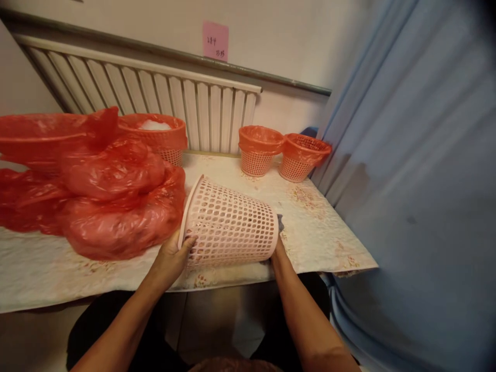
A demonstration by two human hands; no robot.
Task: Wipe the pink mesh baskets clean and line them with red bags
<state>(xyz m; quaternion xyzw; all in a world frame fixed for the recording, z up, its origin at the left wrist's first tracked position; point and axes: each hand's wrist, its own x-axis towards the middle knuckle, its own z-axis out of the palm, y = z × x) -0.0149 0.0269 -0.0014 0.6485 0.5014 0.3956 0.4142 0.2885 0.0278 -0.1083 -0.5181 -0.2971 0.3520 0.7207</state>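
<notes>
A pale pink plastic wastebasket with a lattice of holes lies tilted on its side above the front of the table. Its wide rim faces left and its base faces right. My left hand grips the rim, with the thumb on the outer wall and the other fingers hidden inside or behind. At the base end is my right hand, mostly hidden behind the wastebasket, so its fingers do not show. A small piece of grey material, perhaps cloth, shows just past the base, close to that hand.
Large knotted red plastic bags fill the table's left side. Behind them stands a red-lined basket. Two more lined baskets stand at the back right. A radiator lines the wall; a blue curtain hangs right.
</notes>
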